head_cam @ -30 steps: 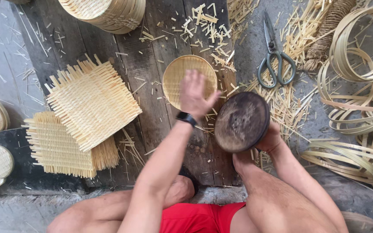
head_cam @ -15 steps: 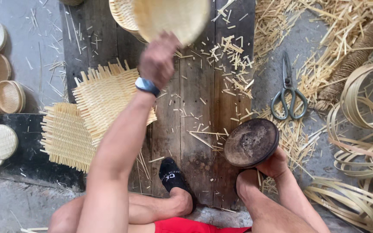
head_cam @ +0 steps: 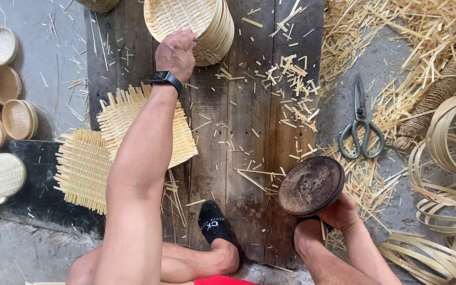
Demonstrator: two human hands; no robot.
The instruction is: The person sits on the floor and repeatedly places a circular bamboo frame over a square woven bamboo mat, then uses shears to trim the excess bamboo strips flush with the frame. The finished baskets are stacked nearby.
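My left hand (head_cam: 176, 51) reaches forward and rests on the rim of the top woven bamboo tray of a stack of round trays (head_cam: 193, 21) lying on its side at the far end of the wooden boards. A black watch sits on that wrist. My right hand (head_cam: 339, 211) grips a dark round mould (head_cam: 311, 185) from underneath, near my right knee. Its flat dusty face points up. Two square woven bamboo mats (head_cam: 127, 124) lie overlapping under my left forearm.
Grey-handled scissors (head_cam: 361, 132) lie among bamboo shavings to the right. Coiled bamboo strip hoops (head_cam: 449, 142) pile at the far right beside a rope-wound bundle (head_cam: 439, 92). Several finished small round baskets (head_cam: 6, 63) lie at the left. My socked foot (head_cam: 213, 224) rests on the boards.
My left hand carried a round woven tray forward and has set it onto the stack at the far end. The right hand keeps holding the dark mould, barely moved.
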